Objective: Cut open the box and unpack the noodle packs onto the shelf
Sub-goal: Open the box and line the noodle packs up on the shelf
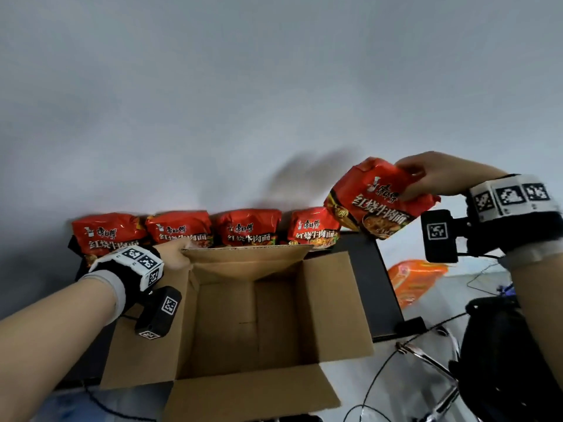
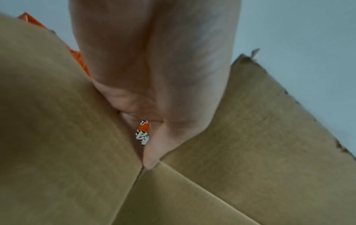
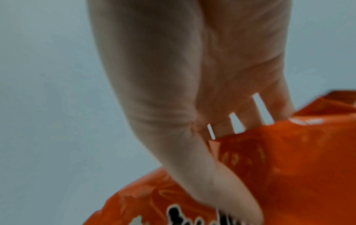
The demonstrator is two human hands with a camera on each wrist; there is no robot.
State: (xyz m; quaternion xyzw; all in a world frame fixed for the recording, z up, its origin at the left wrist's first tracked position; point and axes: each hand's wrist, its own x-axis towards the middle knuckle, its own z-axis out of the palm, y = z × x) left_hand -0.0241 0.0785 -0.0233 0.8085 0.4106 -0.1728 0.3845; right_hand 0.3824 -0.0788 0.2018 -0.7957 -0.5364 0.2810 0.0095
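Right hand, pinching the noodle pack, should stand it beside the row's nearest pack while left hand grips the box flap.

Fingertips of the left hand hidden behind the far flap of the box; in the left wrist view, only a sliver of red pack lettering showing past the thumb. Lower halves of the four shelved noodle packs just beyond that hand covered by the same flap. Held noodle pack blurred in the right wrist view, print unreadable, cut off at the bottom edge. Fingers of the right hand tucked behind it. Below the right hand, an orange packet partly hidden, too blurred to identify.
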